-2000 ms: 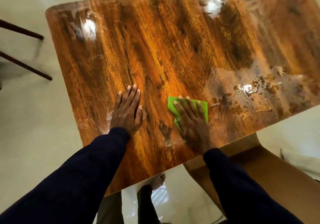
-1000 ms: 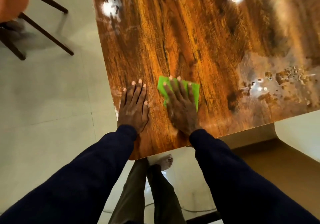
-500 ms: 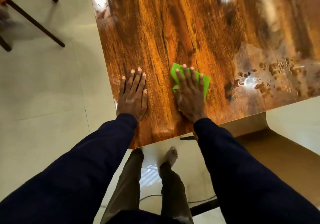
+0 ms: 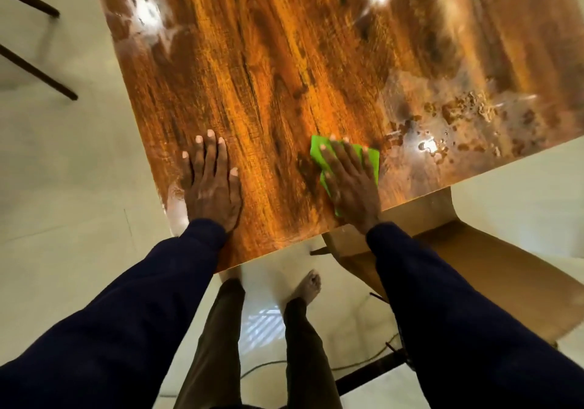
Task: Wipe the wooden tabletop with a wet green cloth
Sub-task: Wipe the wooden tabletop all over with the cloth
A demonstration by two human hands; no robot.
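The wooden tabletop (image 4: 284,60) fills the upper part of the view, glossy with dark grain. My right hand (image 4: 350,181) lies flat with spread fingers on a folded green cloth (image 4: 368,158), pressing it onto the wood near the table's near edge. Most of the cloth is hidden under the hand. My left hand (image 4: 211,184) rests flat and bare on the wood by the near left corner. A wet patch with beads of water (image 4: 442,124) glistens to the right of the cloth.
A brown wooden chair seat (image 4: 474,269) sits below the table's near right edge. Dark chair legs (image 4: 34,70) stand on the pale tiled floor at the far left. My legs and a bare foot (image 4: 308,285) show below the table edge, with a cable (image 4: 363,364) on the floor.
My right hand has slid the green cloth to the right, away from my left hand and closer to the wet patch. My left hand stays planted near the corner.
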